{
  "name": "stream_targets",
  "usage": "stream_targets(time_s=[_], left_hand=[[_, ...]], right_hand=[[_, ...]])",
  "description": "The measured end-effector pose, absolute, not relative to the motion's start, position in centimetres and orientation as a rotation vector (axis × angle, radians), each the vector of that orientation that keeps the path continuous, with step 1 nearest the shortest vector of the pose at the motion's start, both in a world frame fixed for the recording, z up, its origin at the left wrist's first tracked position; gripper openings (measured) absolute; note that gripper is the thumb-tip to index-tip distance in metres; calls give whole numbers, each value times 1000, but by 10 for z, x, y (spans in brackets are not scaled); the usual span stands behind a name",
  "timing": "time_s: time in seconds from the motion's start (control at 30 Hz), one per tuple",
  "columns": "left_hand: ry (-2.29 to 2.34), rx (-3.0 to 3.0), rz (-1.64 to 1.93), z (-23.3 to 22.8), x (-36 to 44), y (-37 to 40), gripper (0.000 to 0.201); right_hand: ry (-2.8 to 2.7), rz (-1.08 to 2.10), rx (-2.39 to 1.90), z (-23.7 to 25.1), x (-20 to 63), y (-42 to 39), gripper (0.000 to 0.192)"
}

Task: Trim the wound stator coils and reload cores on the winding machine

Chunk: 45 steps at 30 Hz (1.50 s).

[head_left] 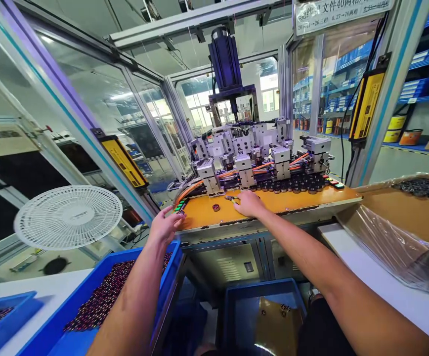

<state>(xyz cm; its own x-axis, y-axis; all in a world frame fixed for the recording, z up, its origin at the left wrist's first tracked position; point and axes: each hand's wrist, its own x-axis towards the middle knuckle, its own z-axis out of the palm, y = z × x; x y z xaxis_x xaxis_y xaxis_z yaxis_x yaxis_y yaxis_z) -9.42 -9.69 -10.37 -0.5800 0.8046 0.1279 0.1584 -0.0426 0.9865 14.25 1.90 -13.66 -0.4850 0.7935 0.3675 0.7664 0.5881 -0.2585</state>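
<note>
Right hand [249,202] lies palm down on the orange worktop [311,200], fingers curled over a small metallic part [231,198] at the fingertips; whether it is actually pinched cannot be told. Left hand [165,223] is at the worktop's left edge, fingers spread and holding nothing, touching or just beside the coloured buttons [180,206]. A small round dark part [216,207] sits loose on the worktop between the two hands, apart from both. Risks, as a judgement: the left fingers could press a button unintentionally since they rest right on that corner; the right hand is near the row of clamp blocks [244,170] and orange cables [195,187], so a pinch or snag is possible if it slides forward; the loose round part could get knocked off the edge into the blue tub [263,309] below. Around: blue bin of small coiled parts [99,296] under the left forearm, white fan [68,216] left, cardboard box with plastic liner [396,232] right, yellow light-curtain bars [365,105] both sides, blue motor [225,58] overhead. The row of black round parts [292,186] along the fixture crowds the back of the worktop.
</note>
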Motion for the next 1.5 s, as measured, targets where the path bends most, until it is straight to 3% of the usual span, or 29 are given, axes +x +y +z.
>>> stream_targets(time_s=[0.23, 0.47, 0.6, 0.7, 0.93, 1.03, 1.1, 1.2, 1.27, 1.5], left_hand=[[1519, 1121, 1686, -142, -24, -254, 64], [1482, 1528, 1619, -198, 39, -359, 67], [1442, 1569, 1647, -211, 59, -378, 68], [1425, 1503, 1703, -213, 72, -383, 70], [1177, 1249, 1796, -212, 80, -381, 71], [1169, 1261, 1785, -215, 77, -385, 68], [1206, 1324, 1755, -218, 76, -390, 70], [1234, 1443, 1699, -222, 79, -397, 70], [1214, 1495, 1673, -225, 82, -400, 68], [1174, 1370, 1845, -222, 88, -394, 73]], right_hand=[[-2246, 103, -874, -125, 160, -46, 30], [-2391, 189, 23, -137, 220, -212, 30], [-2678, 17, -8, -148, 245, -256, 16], [-2776, 73, -32, -158, 259, -265, 20], [-2696, 556, -21, -163, 279, -290, 30], [-2584, 915, -22, -169, 281, -292, 22], [-2445, 1209, -170, -174, 276, -289, 18], [-2094, 1613, -518, -180, 263, -287, 32], [-1864, 1802, -646, -184, 253, -290, 30], [-1545, 1873, -698, -207, 237, -315, 31]])
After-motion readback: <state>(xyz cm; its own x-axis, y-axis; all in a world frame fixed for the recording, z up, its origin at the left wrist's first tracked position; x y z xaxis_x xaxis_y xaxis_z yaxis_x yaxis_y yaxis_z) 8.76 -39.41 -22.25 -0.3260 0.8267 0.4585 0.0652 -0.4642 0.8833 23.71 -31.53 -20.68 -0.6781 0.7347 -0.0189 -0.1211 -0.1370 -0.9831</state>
